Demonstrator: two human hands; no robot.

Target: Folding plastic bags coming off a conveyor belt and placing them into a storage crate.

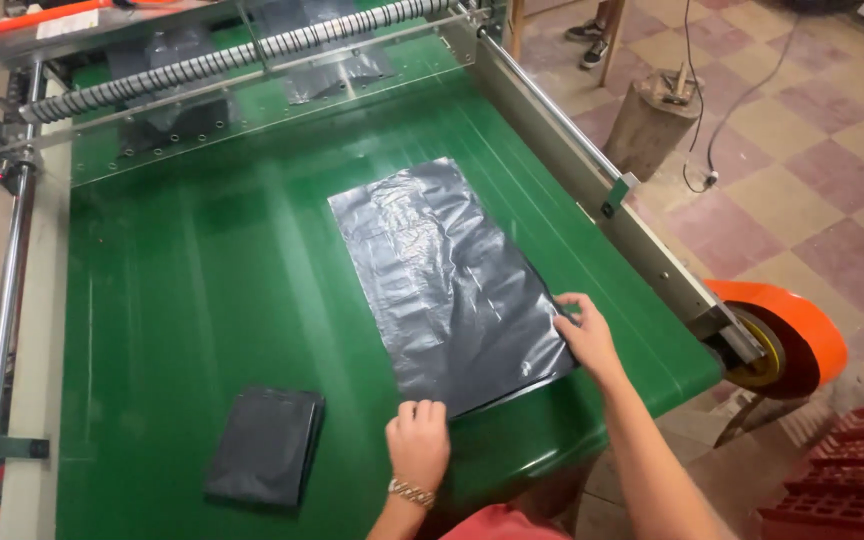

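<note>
A folded black bag stack [264,447] is lying near the front-left corner of the green conveyor belt [202,270], apart from both hands. The left hand [418,440], wearing a metal wristband [411,491], is resting knuckles-up at the belt's front edge, its fingers curled down and its grip narrow, pressing on the near corner of a flat black plastic bag [447,280]. This bag is lying spread out, slightly askew, on the belt's middle-right area. The right hand [584,335], forearm extending in from the front-right corner, is lying palm-down with fingers together, its grip flat on the bag's right near edge. An orange-rimmed roller [787,340] is sitting beyond the belt's right rail.
</note>
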